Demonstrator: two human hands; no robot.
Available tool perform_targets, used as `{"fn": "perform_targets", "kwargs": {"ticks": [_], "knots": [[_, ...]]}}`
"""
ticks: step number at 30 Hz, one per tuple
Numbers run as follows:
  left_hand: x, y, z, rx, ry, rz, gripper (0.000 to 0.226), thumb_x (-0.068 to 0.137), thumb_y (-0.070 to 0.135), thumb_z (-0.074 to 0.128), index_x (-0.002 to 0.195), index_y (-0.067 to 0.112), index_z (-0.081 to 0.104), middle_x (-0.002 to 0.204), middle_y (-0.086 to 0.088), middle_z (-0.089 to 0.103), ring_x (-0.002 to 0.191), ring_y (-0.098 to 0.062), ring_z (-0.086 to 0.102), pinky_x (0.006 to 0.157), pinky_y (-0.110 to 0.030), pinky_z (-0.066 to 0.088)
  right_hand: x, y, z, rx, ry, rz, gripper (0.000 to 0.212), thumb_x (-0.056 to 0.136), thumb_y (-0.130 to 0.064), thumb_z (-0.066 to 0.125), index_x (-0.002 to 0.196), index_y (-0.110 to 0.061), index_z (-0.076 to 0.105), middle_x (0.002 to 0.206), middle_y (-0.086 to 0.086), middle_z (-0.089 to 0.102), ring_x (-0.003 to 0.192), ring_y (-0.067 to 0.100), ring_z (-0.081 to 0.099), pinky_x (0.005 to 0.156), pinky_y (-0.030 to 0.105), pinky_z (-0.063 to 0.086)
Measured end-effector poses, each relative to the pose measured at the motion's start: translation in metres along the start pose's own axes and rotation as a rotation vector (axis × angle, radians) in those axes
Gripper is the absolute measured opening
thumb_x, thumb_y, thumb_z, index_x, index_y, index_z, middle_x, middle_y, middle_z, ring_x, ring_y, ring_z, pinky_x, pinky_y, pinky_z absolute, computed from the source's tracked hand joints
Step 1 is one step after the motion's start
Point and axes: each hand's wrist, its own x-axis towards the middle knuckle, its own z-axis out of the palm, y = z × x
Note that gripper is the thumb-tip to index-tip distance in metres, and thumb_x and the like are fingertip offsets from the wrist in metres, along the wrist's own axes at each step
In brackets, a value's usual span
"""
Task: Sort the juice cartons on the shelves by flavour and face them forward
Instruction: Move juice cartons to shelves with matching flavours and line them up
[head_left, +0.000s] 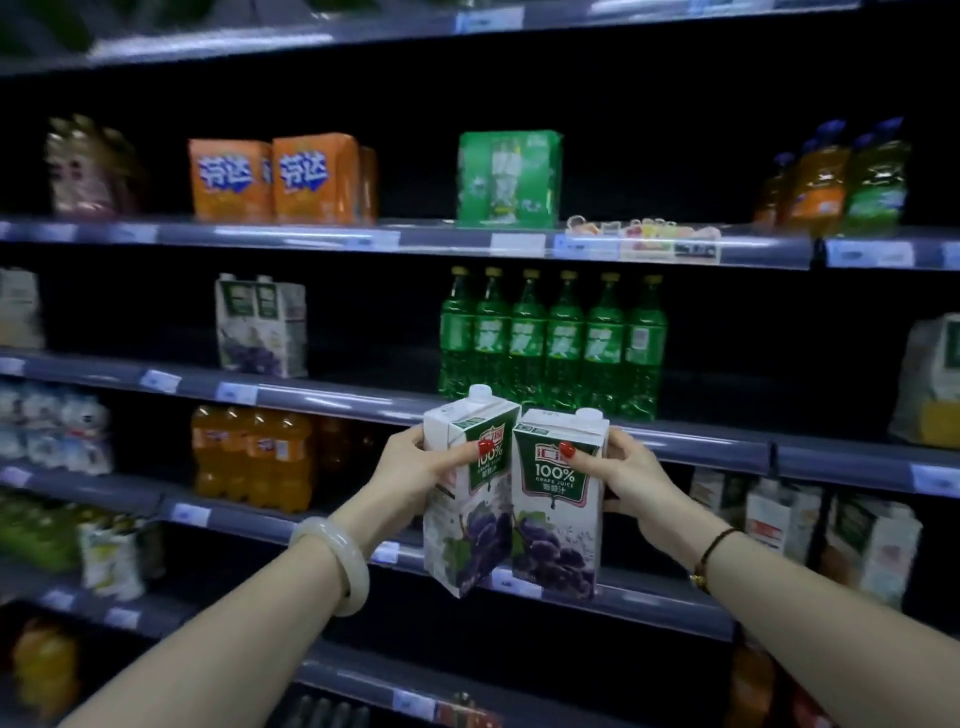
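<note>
I hold two grape juice cartons in front of the shelves, side by side and touching. My left hand (415, 467) grips the left carton (462, 519), which tilts to the left. My right hand (623, 478) grips the right carton (558, 514), which stands nearly upright with its grape label facing me. More grape juice cartons (262, 325) stand on the middle shelf at the left. Further cartons (831, 530) stand on the lower shelf at the right, blurred.
Green soda bottles (550, 343) line the middle shelf behind the cartons. Orange drink bottles (254, 457) stand lower left. Orange boxes (280, 179) and a green pack (509, 179) sit on the upper shelf. A pale carton (930, 384) is at the right edge.
</note>
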Motion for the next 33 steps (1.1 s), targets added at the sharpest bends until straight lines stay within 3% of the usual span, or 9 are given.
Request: {"fn": "perform_targets", "kwargs": {"ticks": [5, 7, 10, 14, 19, 22, 27, 29, 33], "knots": [[0.007, 0.042, -0.055, 0.019, 0.052, 0.075, 0.024, 0.073, 0.013, 0.078, 0.093, 0.012, 0.066, 0.07, 0.002, 0.075, 0.054, -0.007, 0.069, 0.035, -0.013, 0.042, 0.025, -0.032, 0.058, 0.035, -0.057, -0.054, 0.03, 0.074, -0.026, 0.079, 0.097, -0.027, 0.06, 0.077, -0.015, 0.074, 0.065, 0.004, 0.071, 0.051, 0.027, 0.049], [0.014, 0.053, -0.081, 0.014, 0.08, 0.101, 0.023, 0.072, 0.011, 0.078, 0.091, 0.011, 0.065, 0.071, 0.001, 0.075, 0.056, -0.009, 0.07, 0.038, -0.015, 0.045, 0.038, -0.043, 0.085, 0.042, -0.08, -0.076, 0.032, 0.073, -0.024, 0.079, 0.099, -0.024, 0.061, 0.08, -0.012, 0.075, 0.067, 0.008, 0.072, 0.05, 0.028, 0.052], [0.027, 0.066, -0.123, 0.022, 0.113, 0.125, 0.029, 0.067, 0.013, 0.081, 0.092, 0.01, 0.066, 0.075, -0.003, 0.076, 0.065, -0.016, 0.073, 0.046, -0.021, 0.052, 0.059, -0.053, 0.127, 0.06, -0.1, -0.098, 0.035, 0.072, -0.023, 0.08, 0.102, -0.023, 0.061, 0.085, -0.007, 0.076, 0.075, 0.015, 0.074, 0.062, 0.036, 0.058], [0.052, 0.077, -0.18, 0.049, 0.147, 0.146, 0.045, 0.059, 0.017, 0.086, 0.098, 0.004, 0.067, 0.08, -0.008, 0.076, 0.072, -0.023, 0.074, 0.054, -0.029, 0.055, 0.088, -0.058, 0.182, 0.097, -0.12, -0.122, 0.036, 0.071, -0.026, 0.08, 0.102, -0.024, 0.061, 0.083, -0.009, 0.076, 0.072, 0.013, 0.073, 0.05, 0.027, 0.054], [0.087, 0.09, -0.24, 0.083, 0.123, 0.181, 0.027, 0.065, 0.017, 0.082, 0.084, 0.011, 0.065, 0.07, -0.002, 0.075, 0.061, -0.015, 0.072, 0.045, -0.025, 0.051, 0.124, -0.065, 0.245, 0.117, -0.096, -0.163, 0.034, 0.072, -0.023, 0.079, 0.1, -0.023, 0.061, 0.08, -0.011, 0.075, 0.069, 0.01, 0.073, 0.053, 0.027, 0.052], [0.111, 0.096, -0.268, 0.089, 0.104, 0.216, 0.024, 0.067, 0.018, 0.08, 0.083, 0.012, 0.063, 0.07, -0.001, 0.075, 0.063, -0.015, 0.072, 0.054, -0.028, 0.05, 0.144, -0.075, 0.272, 0.111, -0.097, -0.191, 0.033, 0.072, -0.023, 0.079, 0.098, -0.024, 0.06, 0.077, -0.014, 0.074, 0.065, 0.005, 0.071, 0.047, 0.022, 0.05], [0.161, 0.094, -0.299, 0.057, 0.099, 0.205, 0.021, 0.069, 0.019, 0.08, 0.08, 0.015, 0.062, 0.078, -0.005, 0.076, 0.07, -0.02, 0.072, 0.069, -0.041, 0.052, 0.182, -0.085, 0.298, 0.077, -0.082, -0.231, 0.033, 0.071, -0.023, 0.079, 0.099, -0.022, 0.061, 0.08, -0.013, 0.075, 0.067, 0.005, 0.071, 0.059, 0.028, 0.049], [0.185, 0.092, -0.306, 0.049, 0.098, 0.21, 0.021, 0.069, 0.018, 0.08, 0.079, 0.015, 0.062, 0.078, -0.006, 0.076, 0.071, -0.02, 0.072, 0.067, -0.039, 0.052, 0.202, -0.084, 0.305, 0.068, -0.063, -0.248, 0.034, 0.07, -0.022, 0.08, 0.098, -0.022, 0.061, 0.083, -0.011, 0.075, 0.069, 0.006, 0.072, 0.06, 0.029, 0.051], [0.228, 0.089, -0.311, 0.066, 0.059, 0.27, 0.02, 0.069, 0.017, 0.079, 0.081, 0.015, 0.063, 0.075, -0.001, 0.076, 0.066, -0.013, 0.072, 0.057, -0.029, 0.047, 0.242, -0.082, 0.312, 0.076, -0.045, -0.292, 0.034, 0.072, -0.015, 0.078, 0.099, -0.023, 0.06, 0.088, -0.008, 0.074, 0.07, 0.004, 0.071, 0.051, 0.017, 0.05]]}}
